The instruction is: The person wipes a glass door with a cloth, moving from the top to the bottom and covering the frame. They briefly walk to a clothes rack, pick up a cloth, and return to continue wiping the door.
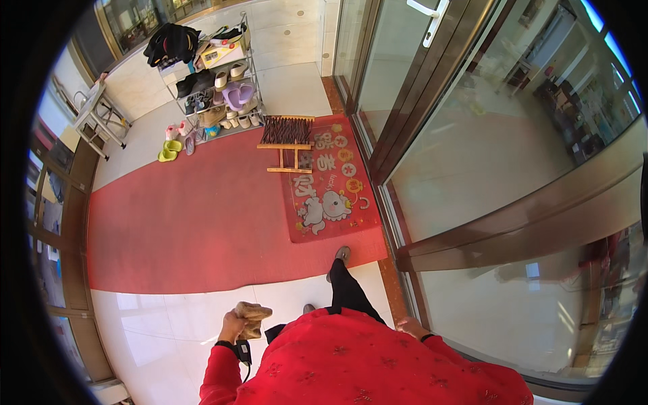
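My left hand (231, 326) grips a bunched brown cloth (251, 318) above the white tiled floor. A black strap with a small device (243, 351) and a cable is around that wrist. On the other side, my right hand (412, 327) hangs beside my red top, close to the door frame. Its fingers are small and partly hidden, and nothing can be made out in them. My foot in a grey-brown shoe (343, 254) is on the edge of the red carpet (192, 223).
A wooden folding stool (287, 144) stands partly on a printed red doormat (329, 225). Behind it is a metal shoe rack (256, 81) loaded with shoes. Green slippers (170, 151) lie beside it. Glass doors (486, 152) line the right; a metal stool (98, 115) stands far left.
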A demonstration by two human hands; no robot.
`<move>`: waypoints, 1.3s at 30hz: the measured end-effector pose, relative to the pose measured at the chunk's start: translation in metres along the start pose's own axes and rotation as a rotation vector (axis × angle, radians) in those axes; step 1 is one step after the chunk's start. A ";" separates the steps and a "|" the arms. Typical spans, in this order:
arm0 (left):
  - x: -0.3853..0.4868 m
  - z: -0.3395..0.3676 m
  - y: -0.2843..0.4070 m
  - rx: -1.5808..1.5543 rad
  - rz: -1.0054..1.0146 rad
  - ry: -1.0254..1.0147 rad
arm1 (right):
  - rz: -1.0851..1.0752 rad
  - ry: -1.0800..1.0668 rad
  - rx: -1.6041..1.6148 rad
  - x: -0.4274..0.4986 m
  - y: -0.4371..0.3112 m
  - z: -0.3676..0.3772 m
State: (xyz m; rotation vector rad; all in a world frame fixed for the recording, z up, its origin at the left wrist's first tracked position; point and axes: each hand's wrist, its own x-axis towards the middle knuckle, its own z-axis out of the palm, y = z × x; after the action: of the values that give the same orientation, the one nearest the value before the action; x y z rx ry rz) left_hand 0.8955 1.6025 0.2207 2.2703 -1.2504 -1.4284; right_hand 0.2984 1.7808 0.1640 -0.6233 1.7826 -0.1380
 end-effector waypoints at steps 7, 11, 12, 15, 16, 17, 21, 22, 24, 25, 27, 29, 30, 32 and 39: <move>0.032 0.021 0.047 0.112 -0.198 -0.107 | 0.166 0.026 0.313 0.105 -0.115 -0.083; 0.050 0.024 0.096 0.092 -0.080 0.079 | 0.023 -0.023 0.382 0.174 -0.210 -0.145; 0.057 0.025 0.109 0.057 -0.057 0.121 | -0.009 0.047 0.372 0.187 -0.234 -0.159; 0.080 0.027 0.142 -0.048 -0.015 0.108 | -0.097 0.189 0.349 0.220 -0.299 -0.182; 0.089 0.026 0.151 -0.141 -0.010 0.099 | -0.093 0.157 0.420 0.228 -0.316 -0.183; 0.099 0.024 0.158 -0.211 0.004 0.100 | -0.124 0.121 0.468 0.235 -0.331 -0.180; 0.147 0.006 0.179 -0.189 -0.020 0.207 | -0.140 0.036 0.285 0.261 -0.382 -0.150; 0.161 0.001 0.182 -0.323 0.056 0.192 | -0.159 -0.037 0.239 0.270 -0.396 -0.139; 0.191 -0.013 0.185 -0.411 0.016 0.166 | -0.244 -0.113 0.083 0.289 -0.427 -0.113; 0.210 -0.020 0.187 -0.469 0.016 0.145 | -0.312 -0.101 -0.024 0.301 -0.445 -0.099; 0.253 -0.034 0.195 -0.425 -0.007 0.142 | -0.393 -0.069 -0.133 0.323 -0.481 -0.074; 0.305 -0.055 0.207 -0.339 -0.032 0.113 | -0.413 -0.035 -0.150 0.352 -0.523 -0.047; 0.333 -0.066 0.215 -0.392 0.014 0.100 | -0.405 -0.037 -0.158 0.367 -0.544 -0.037; 0.375 -0.087 0.226 -0.452 0.018 0.078 | -0.495 -0.020 -0.287 0.405 -0.592 -0.019; 0.473 -0.175 0.217 -0.523 -0.121 0.101 | -0.703 0.133 -0.493 0.581 -0.840 0.028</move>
State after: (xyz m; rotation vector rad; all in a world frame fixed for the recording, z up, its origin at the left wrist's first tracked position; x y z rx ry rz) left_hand 1.0037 1.0737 0.1183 2.0438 -0.6199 -1.4472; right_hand 0.5078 0.7959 -0.0072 -1.6165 1.6561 -0.2213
